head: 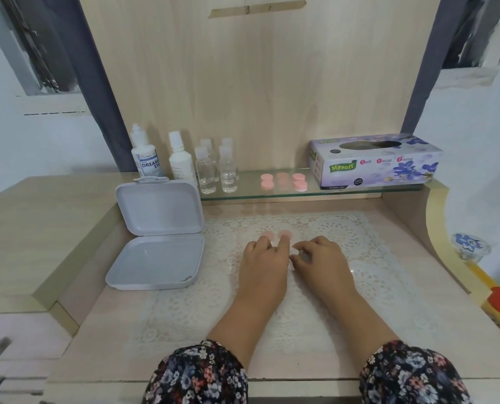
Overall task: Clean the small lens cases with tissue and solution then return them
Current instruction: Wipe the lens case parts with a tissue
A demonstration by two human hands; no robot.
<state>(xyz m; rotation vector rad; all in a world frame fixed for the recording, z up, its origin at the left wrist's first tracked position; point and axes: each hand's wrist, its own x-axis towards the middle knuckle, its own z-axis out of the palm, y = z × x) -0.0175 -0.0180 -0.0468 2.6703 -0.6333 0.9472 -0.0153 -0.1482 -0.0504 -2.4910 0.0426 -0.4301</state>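
Just beyond the left hand (265,258) fingertips, two pink lens cases (276,235) on the bench; right hand (320,256) pinches a pale part, unclear what; steady each case before wiping

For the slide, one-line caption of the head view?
Both hands, left and right, over pink lens cases on the lace mat; more cases on the glass shelf.

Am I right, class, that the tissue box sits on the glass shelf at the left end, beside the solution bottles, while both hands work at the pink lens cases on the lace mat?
Not quite. The head view shows the tissue box at the right end of the glass shelf, apart from the solution bottles on the left. The rest holds.
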